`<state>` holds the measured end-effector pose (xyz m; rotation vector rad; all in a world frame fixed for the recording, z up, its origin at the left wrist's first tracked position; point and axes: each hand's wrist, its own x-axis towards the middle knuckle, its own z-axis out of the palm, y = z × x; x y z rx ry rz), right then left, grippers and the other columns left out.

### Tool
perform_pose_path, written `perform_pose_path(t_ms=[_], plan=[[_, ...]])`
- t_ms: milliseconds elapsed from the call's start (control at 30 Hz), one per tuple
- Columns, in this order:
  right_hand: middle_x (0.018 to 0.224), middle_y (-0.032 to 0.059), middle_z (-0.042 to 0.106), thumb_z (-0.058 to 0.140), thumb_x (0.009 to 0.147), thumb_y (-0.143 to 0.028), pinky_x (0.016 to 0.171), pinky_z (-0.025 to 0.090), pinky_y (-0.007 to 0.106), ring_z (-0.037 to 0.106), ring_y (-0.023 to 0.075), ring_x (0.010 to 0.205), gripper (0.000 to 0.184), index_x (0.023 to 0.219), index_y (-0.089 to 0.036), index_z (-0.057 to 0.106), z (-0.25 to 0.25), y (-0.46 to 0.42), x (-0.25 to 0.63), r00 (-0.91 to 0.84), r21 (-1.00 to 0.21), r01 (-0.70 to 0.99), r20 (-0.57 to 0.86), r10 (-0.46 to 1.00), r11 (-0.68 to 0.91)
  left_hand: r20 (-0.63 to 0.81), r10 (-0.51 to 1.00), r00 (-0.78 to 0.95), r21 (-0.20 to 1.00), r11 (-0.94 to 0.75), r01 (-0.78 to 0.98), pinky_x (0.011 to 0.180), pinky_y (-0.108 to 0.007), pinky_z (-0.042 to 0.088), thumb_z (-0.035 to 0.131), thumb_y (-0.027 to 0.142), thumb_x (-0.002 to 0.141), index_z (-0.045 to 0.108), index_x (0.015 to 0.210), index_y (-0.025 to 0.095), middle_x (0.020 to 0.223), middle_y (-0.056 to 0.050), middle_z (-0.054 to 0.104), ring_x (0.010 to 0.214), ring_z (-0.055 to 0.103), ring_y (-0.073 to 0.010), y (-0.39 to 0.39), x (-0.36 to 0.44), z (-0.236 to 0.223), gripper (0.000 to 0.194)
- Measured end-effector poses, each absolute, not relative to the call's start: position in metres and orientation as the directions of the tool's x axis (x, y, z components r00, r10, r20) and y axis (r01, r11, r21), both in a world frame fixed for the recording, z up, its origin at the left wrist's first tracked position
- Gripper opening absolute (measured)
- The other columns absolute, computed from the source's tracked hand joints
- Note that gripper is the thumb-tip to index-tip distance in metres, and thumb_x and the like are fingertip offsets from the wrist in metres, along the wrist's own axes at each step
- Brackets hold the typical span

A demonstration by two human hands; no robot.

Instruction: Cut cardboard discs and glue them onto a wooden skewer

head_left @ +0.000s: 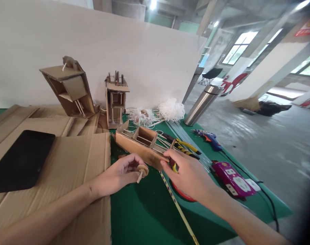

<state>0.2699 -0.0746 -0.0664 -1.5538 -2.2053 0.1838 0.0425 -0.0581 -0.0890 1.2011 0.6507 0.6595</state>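
My left hand (120, 173) pinches a small round cardboard wheel on a short wooden stick (142, 170), held just above the green mat (147, 214). My right hand (187, 172) grips the near end of a long cardboard model (142, 144) shaped like an open box frame with thin sticks inside. The wheel sits close to that near end, slightly to its left. A yellow tape measure strip (179, 209) runs under my right hand toward the near edge.
Flat cardboard sheets (75, 160) and a black tablet (20, 160) lie at left. Two upright cardboard models (70, 88) (115, 98) stand at the back. Pliers (182, 146), a glue gun (208, 137), a purple power strip (233, 175) and a steel flask (203, 103) sit at right.
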Motion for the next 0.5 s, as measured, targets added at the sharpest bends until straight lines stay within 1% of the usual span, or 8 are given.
perform_pose_path(t_ms=[67,100,167,200,233,300,400,500], plan=[[0.066,-0.0025,0.056,0.052,0.090,-0.031,0.052,0.036,0.026,0.053,0.0146,0.057,0.013,0.082,-0.021,0.055,-0.062,-0.064,0.274,-0.209,-0.551,0.773,0.248,0.946,0.315,-0.094,0.752,0.653,0.969,0.220,-0.114,0.067,-0.027,0.036,0.069,0.026,0.080,0.055,0.090,0.017,0.087,-0.002,0.059,0.078,0.051,-0.0137,-0.058,0.042,-0.089,0.020],[0.062,-0.0040,0.052,0.055,0.089,-0.034,0.051,0.035,0.025,0.050,0.0133,0.054,0.016,0.080,-0.021,0.055,-0.061,-0.058,0.277,-0.166,-0.663,0.692,0.240,0.956,0.286,-0.090,0.750,0.656,0.970,0.215,-0.113,0.068,-0.027,0.037,0.069,0.027,0.081,0.055,0.090,0.017,0.087,-0.003,0.059,0.079,0.051,-0.0137,-0.058,0.042,-0.089,0.020],[0.056,-0.0063,0.044,0.061,0.084,-0.040,0.045,0.030,0.024,0.042,0.0107,0.047,0.022,0.076,-0.020,0.056,-0.064,-0.044,0.281,-0.060,-0.850,0.476,0.224,0.973,0.225,-0.087,0.746,0.660,0.971,0.211,-0.111,0.069,-0.027,0.037,0.068,0.027,0.082,0.055,0.091,0.017,0.089,-0.003,0.058,0.080,0.051,-0.0137,-0.057,0.041,-0.090,0.019],[0.053,-0.0073,0.042,0.064,0.081,-0.042,0.042,0.028,0.023,0.039,0.0096,0.043,0.024,0.075,-0.020,0.057,-0.068,-0.037,0.282,-0.009,-0.914,0.354,0.206,0.978,0.196,-0.087,0.743,0.663,0.971,0.211,-0.108,0.069,-0.027,0.037,0.068,0.027,0.082,0.055,0.092,0.017,0.089,-0.002,0.058,0.080,0.051,-0.0136,-0.057,0.041,-0.091,0.019],[0.051,-0.0082,0.040,0.065,0.080,-0.044,0.039,0.026,0.023,0.036,0.0089,0.039,0.026,0.075,-0.020,0.057,-0.073,-0.030,0.284,0.028,-0.944,0.274,0.198,0.980,0.183,-0.089,0.742,0.665,0.972,0.212,-0.106,0.069,-0.027,0.037,0.068,0.027,0.082,0.055,0.092,0.017,0.088,-0.002,0.058,0.080,0.050,-0.0135,-0.057,0.040,-0.092,0.019],[0.049,-0.0095,0.038,0.064,0.079,-0.046,0.035,0.026,0.023,0.034,0.0084,0.035,0.026,0.078,-0.021,0.056,-0.083,-0.019,0.286,0.096,-0.965,0.184,0.206,0.974,0.186,-0.094,0.741,0.665,0.972,0.212,-0.098,0.069,-0.027,0.037,0.067,0.027,0.083,0.055,0.092,0.017,0.089,-0.002,0.057,0.080,0.050,-0.0134,-0.056,0.040,-0.093,0.018],[0.048,-0.0107,0.034,0.061,0.081,-0.047,0.033,0.023,0.021,0.030,0.0076,0.034,0.026,0.083,-0.022,0.057,-0.095,-0.010,0.290,0.196,-0.968,0.127,0.238,0.951,0.216,-0.101,0.741,0.663,0.973,0.212,-0.089,0.070,-0.028,0.037,0.067,0.027,0.083,0.055,0.092,0.018,0.090,-0.002,0.057,0.081,0.051,-0.0138,-0.055,0.039,-0.095,0.017],[0.046,-0.0114,0.032,0.061,0.082,-0.047,0.030,0.019,0.021,0.025,0.0071,0.032,0.026,0.084,-0.021,0.058,-0.099,-0.007,0.291,0.236,-0.968,0.113,0.247,0.940,0.226,-0.112,0.739,0.665,0.974,0.214,-0.073,0.070,-0.027,0.037,0.067,0.027,0.082,0.055,0.091,0.018,0.089,-0.001,0.058,0.082,0.052,-0.0139,-0.055,0.040,-0.094,0.017]])
